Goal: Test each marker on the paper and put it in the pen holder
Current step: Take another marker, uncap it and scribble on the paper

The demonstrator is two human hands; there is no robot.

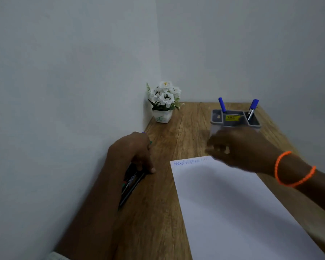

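Note:
A white paper (233,203) lies on the wooden desk (158,212), with blue scribbles (188,163) along its top edge. Behind it stands a grey pen holder (217,121) with two blue-capped markers, one (222,105) on the left and one (253,107) on the right. At the desk's left edge my left hand (133,151) grips a bundle of several markers (129,186), whose ends stick out past my wrist. My right hand (238,149) hovers blurred between the paper's top and the holder. Its fingers are loosely curled and I see no marker in it.
A small white pot of white flowers (163,104) sits in the far left corner against the wall. Walls close the desk on the left and at the back. An orange band (293,169) circles my right wrist.

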